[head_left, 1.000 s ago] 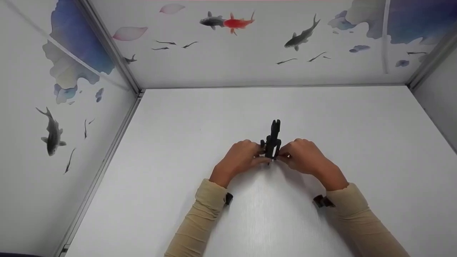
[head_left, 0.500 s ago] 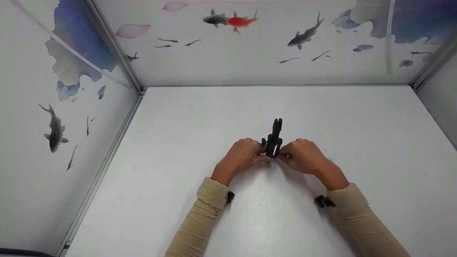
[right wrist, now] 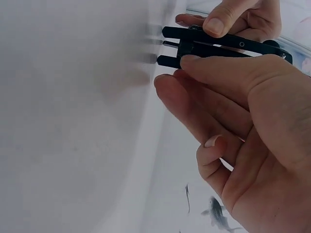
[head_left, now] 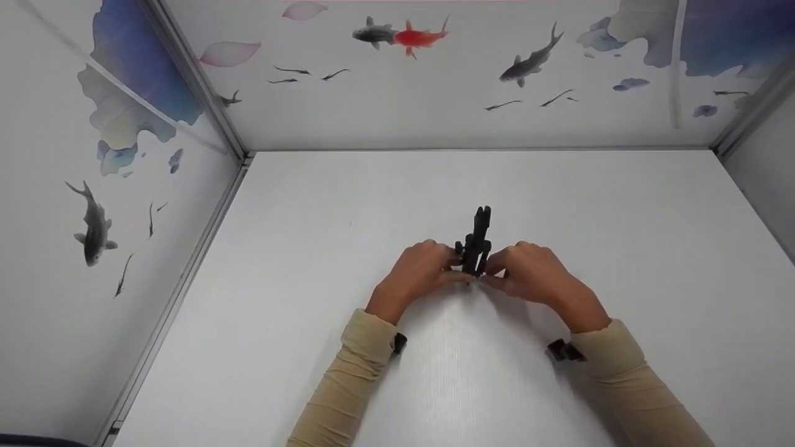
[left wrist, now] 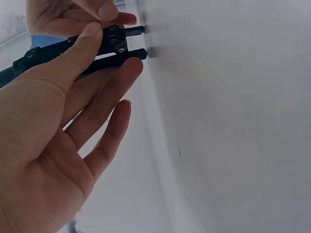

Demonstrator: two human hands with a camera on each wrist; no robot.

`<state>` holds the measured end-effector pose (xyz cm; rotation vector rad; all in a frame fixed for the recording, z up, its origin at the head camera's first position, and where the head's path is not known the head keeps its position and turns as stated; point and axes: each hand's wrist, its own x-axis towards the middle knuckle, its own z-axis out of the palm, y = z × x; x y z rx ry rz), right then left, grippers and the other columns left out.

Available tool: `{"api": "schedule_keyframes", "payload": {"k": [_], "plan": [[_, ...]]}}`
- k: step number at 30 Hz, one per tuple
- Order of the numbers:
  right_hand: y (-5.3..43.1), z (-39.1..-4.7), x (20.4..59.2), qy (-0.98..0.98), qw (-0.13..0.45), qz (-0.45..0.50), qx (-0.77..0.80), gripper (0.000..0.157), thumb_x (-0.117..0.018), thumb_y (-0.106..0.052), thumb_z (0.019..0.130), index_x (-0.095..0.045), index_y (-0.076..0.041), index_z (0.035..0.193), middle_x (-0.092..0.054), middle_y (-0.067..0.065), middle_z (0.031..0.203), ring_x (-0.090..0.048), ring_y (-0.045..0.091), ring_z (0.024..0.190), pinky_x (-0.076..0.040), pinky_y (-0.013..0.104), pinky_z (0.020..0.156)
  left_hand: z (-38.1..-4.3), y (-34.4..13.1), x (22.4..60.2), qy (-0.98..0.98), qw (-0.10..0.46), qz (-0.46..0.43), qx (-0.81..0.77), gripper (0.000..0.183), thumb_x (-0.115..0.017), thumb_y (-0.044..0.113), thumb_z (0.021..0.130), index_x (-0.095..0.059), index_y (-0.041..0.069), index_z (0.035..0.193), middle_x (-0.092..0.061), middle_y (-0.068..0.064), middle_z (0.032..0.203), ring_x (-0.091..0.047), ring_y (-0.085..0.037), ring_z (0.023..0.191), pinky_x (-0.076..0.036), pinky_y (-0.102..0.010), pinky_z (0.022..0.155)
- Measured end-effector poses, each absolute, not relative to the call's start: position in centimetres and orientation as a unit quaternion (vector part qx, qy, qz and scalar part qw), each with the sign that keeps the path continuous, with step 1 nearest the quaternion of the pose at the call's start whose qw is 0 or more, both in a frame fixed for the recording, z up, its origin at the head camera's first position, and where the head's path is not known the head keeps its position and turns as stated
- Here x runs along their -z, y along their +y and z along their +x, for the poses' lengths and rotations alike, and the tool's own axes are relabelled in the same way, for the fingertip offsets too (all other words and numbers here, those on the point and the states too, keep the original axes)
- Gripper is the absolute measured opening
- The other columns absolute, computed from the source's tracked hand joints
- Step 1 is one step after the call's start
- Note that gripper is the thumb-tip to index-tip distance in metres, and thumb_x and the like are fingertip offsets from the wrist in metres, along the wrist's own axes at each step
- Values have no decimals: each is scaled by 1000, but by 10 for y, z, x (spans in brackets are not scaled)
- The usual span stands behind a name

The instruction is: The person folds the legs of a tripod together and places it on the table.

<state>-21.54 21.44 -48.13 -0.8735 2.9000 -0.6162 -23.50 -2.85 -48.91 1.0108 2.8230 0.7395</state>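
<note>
A small black folding tripod stands on end at the middle of the white table, with jointed legs at its lower part and a forked top. My left hand pinches it from the left; in the left wrist view the thumb lies on the tripod near a hinge, with fingers behind one leg. From the right, my right hand holds its lower end. The right wrist view shows my right thumb on one leg of the tripod, fingertips just below it. Leg tips point toward the table.
The white table has a white back panel and a left panel, both printed with fish and blue leaf shapes. Another panel closes the right side. A dark curved edge shows at bottom left.
The right thumb and fingers have parted slightly at the tripod's lower end. The left hand and the tripod keep nearly the same place; the head view has shifted a little.
</note>
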Motion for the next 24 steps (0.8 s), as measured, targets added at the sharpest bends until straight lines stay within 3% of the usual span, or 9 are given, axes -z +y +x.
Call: {"api": "schedule_keyframes", "payload": {"k": [3,6,10,16,24], "plan": [[212,-214,478,943,39,-266,198,19,-87,-33,93,-88,-19,106,-85,-6,96,-81,22,90,-60,43,71,-235,-32,486,915,45,312,-254,42,-83,55,90,-85,20,112,-85,2,108,-70,-15,93,-57,-37,84],[211,-213,477,949,43,-248,189,29,-86,-42,92,-88,-18,109,-85,-5,97,-80,22,92,-59,43,71,-233,-37,478,919,45,293,-260,65,-80,65,88,-79,16,130,-84,-4,114,-74,-18,100,-60,-37,86],[210,-213,477,953,49,-233,185,37,-86,-45,92,-86,-14,111,-85,-3,98,-77,19,88,-59,42,71,-228,-42,461,912,-29,281,-298,83,-75,67,91,-60,17,156,-82,-8,123,-79,-22,107,-62,-37,92],[210,-213,481,948,44,-251,193,25,-86,-30,95,-86,-16,115,-85,-4,98,-74,16,81,-58,40,69,-219,-29,440,835,-185,338,-393,57,-76,42,101,-64,20,152,-82,-3,122,-76,-17,105,-61,-33,93],[212,-212,485,942,8,-267,203,19,-83,-19,98,-85,-12,115,-85,4,97,-81,25,91,-63,48,75,-215,-19,439,782,-227,365,-452,40,-77,23,102,-73,12,141,-84,-3,113,-78,-15,99,-61,-26,91]]}}
